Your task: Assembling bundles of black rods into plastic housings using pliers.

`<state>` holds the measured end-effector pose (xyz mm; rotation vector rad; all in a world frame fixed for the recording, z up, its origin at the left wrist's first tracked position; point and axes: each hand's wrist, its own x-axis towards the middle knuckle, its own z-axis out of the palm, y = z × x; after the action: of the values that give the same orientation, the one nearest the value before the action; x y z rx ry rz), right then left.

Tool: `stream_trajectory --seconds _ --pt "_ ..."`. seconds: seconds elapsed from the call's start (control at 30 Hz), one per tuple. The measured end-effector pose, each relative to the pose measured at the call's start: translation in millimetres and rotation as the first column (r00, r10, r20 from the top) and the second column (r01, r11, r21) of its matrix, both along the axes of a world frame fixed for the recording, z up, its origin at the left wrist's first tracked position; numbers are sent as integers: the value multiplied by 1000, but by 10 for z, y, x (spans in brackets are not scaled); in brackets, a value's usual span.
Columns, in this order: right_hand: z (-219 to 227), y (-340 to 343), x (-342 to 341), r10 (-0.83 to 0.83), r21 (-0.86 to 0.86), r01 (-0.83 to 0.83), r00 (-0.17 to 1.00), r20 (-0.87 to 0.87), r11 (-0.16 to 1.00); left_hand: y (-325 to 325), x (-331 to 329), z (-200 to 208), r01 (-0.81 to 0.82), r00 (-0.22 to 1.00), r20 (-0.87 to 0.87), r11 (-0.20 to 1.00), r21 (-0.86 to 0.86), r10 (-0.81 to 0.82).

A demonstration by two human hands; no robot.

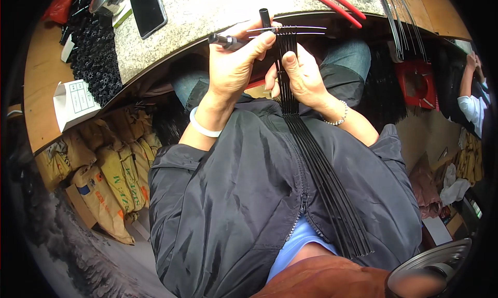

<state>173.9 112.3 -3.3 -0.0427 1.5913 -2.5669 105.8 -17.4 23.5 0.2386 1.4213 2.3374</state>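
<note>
My left hand (231,70) is closed, thumb against fingers, around a short black tube (223,41) that sticks out to its left. A second black tube (264,17) stands up above its fingertips. My right hand (306,83) is wrapped round a bundle of thin black rods (324,179), which look like umbrella ribs. The bundle runs down over my dark jacket to my lower right. At its upper end, beside my left thumb, two thin wires (314,33) cross the rod tips. My fingers partly hide where the rods and tubes meet.
The speckled tabletop (187,18) carries a phone (147,10), red-handled pliers (337,5) and thin metal rods (402,23). At left are a heap of small black parts (96,65), a white box (78,103) and yellow sacks (114,179). Another person's arm (469,101) shows far right, near a red stool (415,85).
</note>
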Motion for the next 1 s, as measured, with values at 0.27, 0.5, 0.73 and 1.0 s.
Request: stream_trajectory --seconds 0.27,0.5,0.73,1.0 --pt "65 38 -47 85 47 -87 996 40 995 -22 -45 -21 128 972 168 968 217 -166" --pt "75 42 -55 90 121 -88 996 -14 989 -69 -184 -154 267 943 136 934 238 -305" --pt "26 78 -120 171 101 -174 985 31 980 -64 -190 -85 274 956 78 956 108 -283" --pt "19 86 -104 150 28 -153 983 101 988 -73 -280 -127 307 949 49 949 67 -311"
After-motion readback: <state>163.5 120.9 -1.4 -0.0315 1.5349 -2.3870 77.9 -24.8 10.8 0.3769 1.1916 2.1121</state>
